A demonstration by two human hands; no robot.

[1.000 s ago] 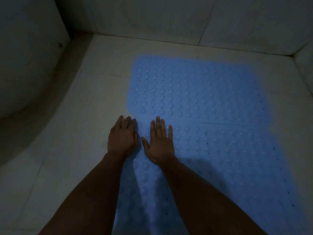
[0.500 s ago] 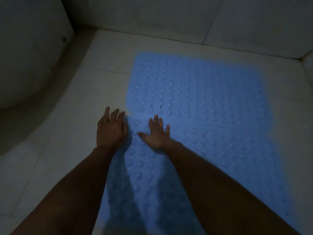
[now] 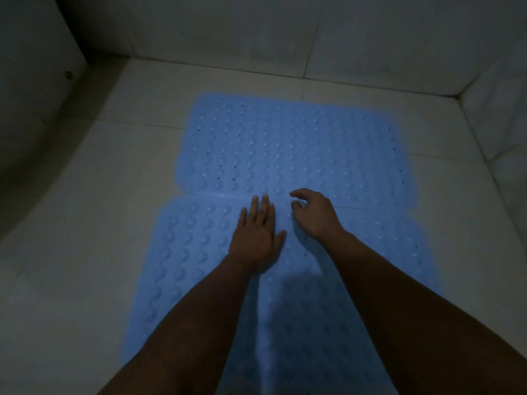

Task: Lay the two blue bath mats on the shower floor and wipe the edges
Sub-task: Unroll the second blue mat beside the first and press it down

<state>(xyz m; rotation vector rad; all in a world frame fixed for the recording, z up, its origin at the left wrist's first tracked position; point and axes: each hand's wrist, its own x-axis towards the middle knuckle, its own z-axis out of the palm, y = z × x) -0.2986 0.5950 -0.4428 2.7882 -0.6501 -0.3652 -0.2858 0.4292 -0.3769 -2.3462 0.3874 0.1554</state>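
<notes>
Two blue bath mats with raised bumps lie flat on the pale tiled shower floor (image 3: 85,223). The far mat (image 3: 299,149) and the near mat (image 3: 199,266) meet along a seam that runs left to right. My left hand (image 3: 256,238) presses flat on the near mat just below the seam, fingers straight. My right hand (image 3: 316,213) sits beside it at the seam, its fingers loosely curled with the tips near the mats' surface. Neither hand holds anything.
Tiled walls (image 3: 228,32) close the floor at the back and right. A curved pale wall or tub side (image 3: 28,81) with a small dark fitting (image 3: 68,74) bounds the left. The light is dim.
Both hands have shifted right, from the near mat's left corner to the middle of the seam. My right hand's fingers have gone from flat to loosely curled.
</notes>
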